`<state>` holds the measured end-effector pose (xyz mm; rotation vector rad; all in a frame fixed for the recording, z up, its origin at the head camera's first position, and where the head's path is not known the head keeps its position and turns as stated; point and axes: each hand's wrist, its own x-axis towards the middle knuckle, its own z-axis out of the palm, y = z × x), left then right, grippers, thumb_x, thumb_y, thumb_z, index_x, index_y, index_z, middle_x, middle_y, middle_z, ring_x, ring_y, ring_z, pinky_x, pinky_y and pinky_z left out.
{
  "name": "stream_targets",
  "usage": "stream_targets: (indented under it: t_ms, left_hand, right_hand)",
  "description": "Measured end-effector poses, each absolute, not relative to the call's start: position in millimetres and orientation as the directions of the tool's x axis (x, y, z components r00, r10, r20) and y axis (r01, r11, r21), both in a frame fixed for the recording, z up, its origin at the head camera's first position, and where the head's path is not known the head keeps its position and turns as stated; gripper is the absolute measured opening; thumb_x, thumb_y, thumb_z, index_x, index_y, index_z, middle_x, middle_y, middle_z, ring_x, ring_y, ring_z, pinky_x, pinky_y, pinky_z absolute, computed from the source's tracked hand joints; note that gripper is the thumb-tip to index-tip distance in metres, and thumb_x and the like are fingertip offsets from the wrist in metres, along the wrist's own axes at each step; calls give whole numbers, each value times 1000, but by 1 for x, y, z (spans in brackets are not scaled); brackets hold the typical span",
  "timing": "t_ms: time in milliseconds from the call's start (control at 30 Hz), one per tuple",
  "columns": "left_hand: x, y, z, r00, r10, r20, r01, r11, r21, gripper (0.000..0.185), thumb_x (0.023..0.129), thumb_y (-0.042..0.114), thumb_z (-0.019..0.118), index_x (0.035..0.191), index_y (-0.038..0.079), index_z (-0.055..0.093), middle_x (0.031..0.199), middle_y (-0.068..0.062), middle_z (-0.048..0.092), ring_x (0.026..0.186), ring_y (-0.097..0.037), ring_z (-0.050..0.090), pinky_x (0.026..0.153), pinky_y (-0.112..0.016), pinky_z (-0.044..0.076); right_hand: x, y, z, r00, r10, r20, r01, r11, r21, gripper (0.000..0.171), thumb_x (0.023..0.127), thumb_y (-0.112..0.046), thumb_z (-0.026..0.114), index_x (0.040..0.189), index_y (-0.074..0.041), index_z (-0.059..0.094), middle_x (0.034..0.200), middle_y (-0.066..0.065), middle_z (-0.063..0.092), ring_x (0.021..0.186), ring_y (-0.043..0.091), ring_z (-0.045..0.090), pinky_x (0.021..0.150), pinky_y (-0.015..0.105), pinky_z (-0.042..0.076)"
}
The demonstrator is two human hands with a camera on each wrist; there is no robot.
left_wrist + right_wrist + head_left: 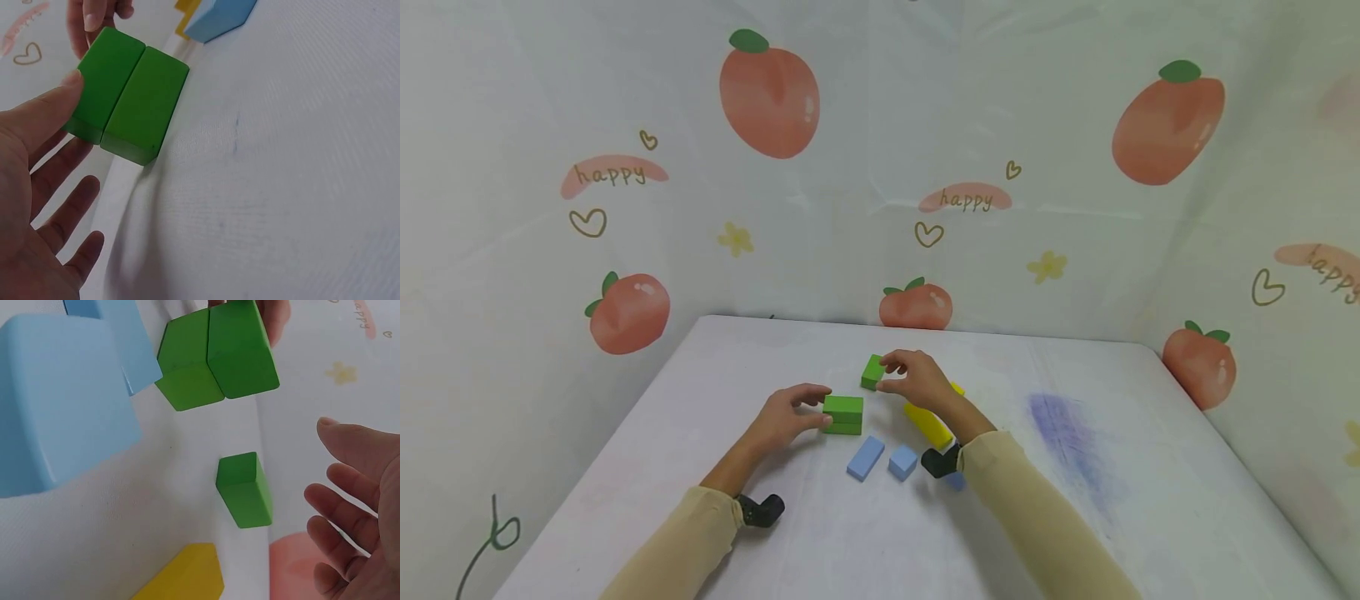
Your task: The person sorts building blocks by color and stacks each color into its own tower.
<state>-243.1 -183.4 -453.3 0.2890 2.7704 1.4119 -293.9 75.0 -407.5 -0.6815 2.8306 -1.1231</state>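
Observation:
Two green blocks are stacked near the middle of the table, the upper block (pixel 842 405) lying flush on the lower block (pixel 844 428). My left hand (pixel 786 419) pinches the upper one at its left end; in the left wrist view the thumb (pixel 59 103) lies on its edge, with the index finger partly hidden behind. A third green block (pixel 872 372) stands farther back. Beside it hovers my right hand (pixel 919 381), fingers loosely bent. The right wrist view shows a gap between that hand (pixel 353 512) and the third green block (pixel 244 490).
In front of the stack lie a flat blue block (pixel 866 458) and a blue cube (pixel 902 462). Another blue piece (pixel 955 481) is partly hidden by the right wrist camera. A long yellow block (pixel 928 426) lies under the right forearm. A patterned cloth (pixel 850 233) hangs behind the table.

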Motion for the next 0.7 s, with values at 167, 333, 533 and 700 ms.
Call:
stream_targets:
  t_ms: [167,333,533,700]
  left_hand:
    - [-242,-181,-452,-989,140,36,111,581,807,42,84,25,77,124,19,66,118,0,64,118,-27,51,103,-52,34]
    - [-242,-181,-450,-991,130,23,96,589,802,38,85,26,77,121,20,68,117,-2,64,122,-30,49,103,-54,34]
    - [-245,-182,-450,-991,132,15,91,586,805,37,84,28,78,119,21,69,115,-2,64,122,-32,48,102,-54,35]
    - [-246,-182,-450,-991,132,4,80,579,812,37,83,28,78,118,20,70,114,-1,64,121,-31,49,102,-53,35]
  right_hand:
    - [-297,76,-412,-914,-387,122,-368,660,-655,40,85,-21,77,121,-6,66,107,7,66,99,23,54,88,36,47]
    - [-300,76,-414,-922,-372,107,-344,660,-668,41,85,-21,77,121,-6,66,109,7,66,101,23,54,90,36,46]
    - [-307,78,-418,-927,-360,105,-335,669,-664,40,85,-19,77,122,-8,65,113,9,66,103,24,54,92,37,46]
    - [-312,78,-419,-926,-363,104,-335,663,-670,40,85,-17,77,121,-7,65,116,12,65,107,32,55,93,40,45]
